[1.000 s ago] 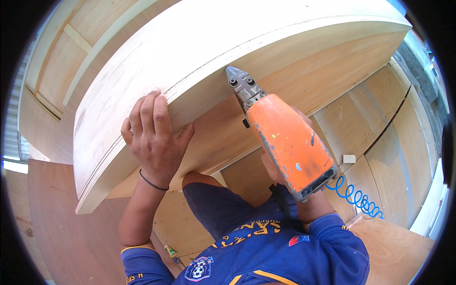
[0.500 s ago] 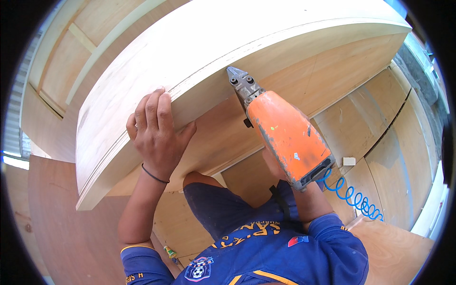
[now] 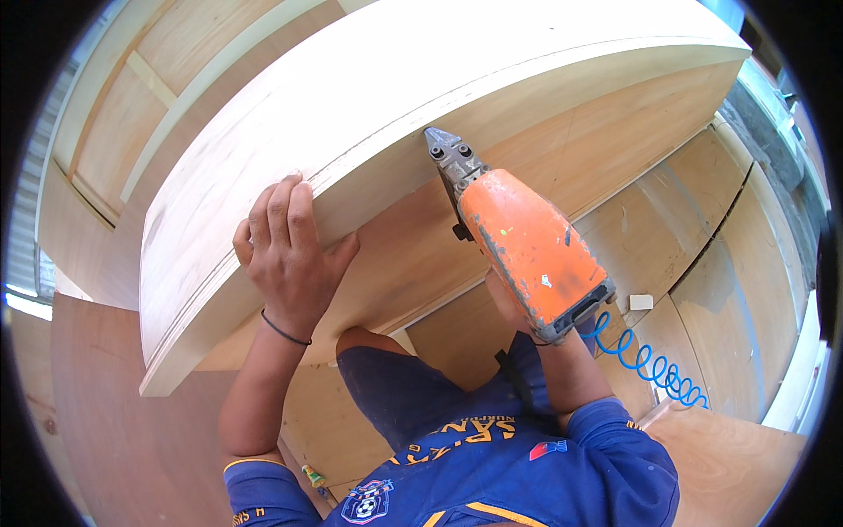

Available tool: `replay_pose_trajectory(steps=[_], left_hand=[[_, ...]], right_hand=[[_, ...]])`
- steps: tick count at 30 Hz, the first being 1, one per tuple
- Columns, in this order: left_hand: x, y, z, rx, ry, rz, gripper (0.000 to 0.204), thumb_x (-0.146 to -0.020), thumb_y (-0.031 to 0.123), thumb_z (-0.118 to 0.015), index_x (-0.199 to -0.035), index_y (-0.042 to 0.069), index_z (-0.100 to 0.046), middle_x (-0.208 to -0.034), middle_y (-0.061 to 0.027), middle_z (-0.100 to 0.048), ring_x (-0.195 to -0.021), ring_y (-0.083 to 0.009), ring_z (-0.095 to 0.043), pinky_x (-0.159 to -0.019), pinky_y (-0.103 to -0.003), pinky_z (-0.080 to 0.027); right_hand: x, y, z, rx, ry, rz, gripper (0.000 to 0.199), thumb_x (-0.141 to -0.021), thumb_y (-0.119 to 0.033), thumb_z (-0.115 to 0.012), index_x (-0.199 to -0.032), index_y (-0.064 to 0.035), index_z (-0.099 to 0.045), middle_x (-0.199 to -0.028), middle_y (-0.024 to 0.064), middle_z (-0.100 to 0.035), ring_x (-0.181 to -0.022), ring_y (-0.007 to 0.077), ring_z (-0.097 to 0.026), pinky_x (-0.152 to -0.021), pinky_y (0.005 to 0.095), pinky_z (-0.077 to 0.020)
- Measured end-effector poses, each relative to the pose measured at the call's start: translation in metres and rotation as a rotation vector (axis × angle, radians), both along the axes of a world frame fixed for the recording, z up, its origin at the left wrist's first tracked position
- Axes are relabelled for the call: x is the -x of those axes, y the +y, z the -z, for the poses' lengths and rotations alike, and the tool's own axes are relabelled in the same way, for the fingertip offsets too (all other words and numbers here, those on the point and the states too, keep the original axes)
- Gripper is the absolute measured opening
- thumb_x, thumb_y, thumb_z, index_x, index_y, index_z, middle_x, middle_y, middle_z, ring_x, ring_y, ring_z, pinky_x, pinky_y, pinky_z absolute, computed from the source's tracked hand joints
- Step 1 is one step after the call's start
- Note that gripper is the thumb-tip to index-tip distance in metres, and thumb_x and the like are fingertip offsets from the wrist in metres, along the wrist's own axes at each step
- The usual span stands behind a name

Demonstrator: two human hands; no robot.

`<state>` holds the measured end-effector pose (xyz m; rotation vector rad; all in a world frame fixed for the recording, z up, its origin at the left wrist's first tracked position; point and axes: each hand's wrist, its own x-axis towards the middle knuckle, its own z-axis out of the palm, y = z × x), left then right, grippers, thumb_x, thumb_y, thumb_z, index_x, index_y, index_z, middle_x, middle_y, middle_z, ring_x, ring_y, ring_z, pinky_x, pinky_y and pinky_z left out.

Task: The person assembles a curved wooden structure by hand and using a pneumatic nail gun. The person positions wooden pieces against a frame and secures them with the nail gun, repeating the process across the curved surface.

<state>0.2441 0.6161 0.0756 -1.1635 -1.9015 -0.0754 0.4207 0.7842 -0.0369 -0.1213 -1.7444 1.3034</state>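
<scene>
A large pale wooden panel piece (image 3: 290, 132) with a curved, layered edge stretches across the upper middle. My left hand (image 3: 290, 233) grips its near edge, fingers laid over the top and thumb against the edge face. An orange air nail gun (image 3: 531, 241) is in my right hand (image 3: 505, 303), which is mostly hidden beneath the tool's body. The gun's grey metal nose (image 3: 448, 149) points up-left at the edge face, right of my left hand. Whether the tip touches the wood I cannot tell. From the gun's rear runs a blue coiled air hose (image 3: 645, 358).
Wooden boards (image 3: 650, 228) lie on the right, with a dark gap between them and a small white block (image 3: 641, 302) on top. Another framed wooden piece (image 3: 132, 97) stands at the upper left. A brown board (image 3: 132, 413) leans at the lower left. A small yellow-green object (image 3: 313, 475) lies near my left arm.
The nail gun's nose has shifted slightly right along the panel edge, and its rear has come a little up. My left hand keeps its grip on the panel.
</scene>
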Motion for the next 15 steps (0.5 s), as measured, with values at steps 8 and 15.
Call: replay_pose_trajectory(steps=[8, 15], left_hand=[[0.001, 0.005, -0.001, -0.004, -0.027, 0.014, 0.074, -0.057, 0.023, -0.082, -0.122, 0.012, -0.048, -0.126, -0.005, -0.057, -0.118, -0.0236, -0.053, -0.096, -0.038, -0.035], [-0.001, 0.001, 0.004, 0.002, 0.013, 0.001, 0.074, -0.06, 0.022, -0.08, -0.125, 0.012, -0.047, -0.127, -0.0047, -0.057, -0.119, -0.0234, -0.053, -0.096, -0.039, -0.035]], right_hand=[[-0.006, 0.005, -0.009, -0.143, -0.087, 0.084, 0.06, -0.083, -0.006, -0.071, -0.136, -0.0014, -0.044, -0.124, 0.0113, -0.06, -0.108, 0.0176, -0.063, -0.09, 0.0304, -0.0532], [-0.003, 0.009, -0.022, 0.015, -0.018, 0.04, 0.057, -0.082, -0.011, -0.072, -0.134, -0.0034, -0.048, -0.116, 0.0126, -0.065, -0.102, 0.0194, -0.066, -0.088, 0.0306, -0.0523]])
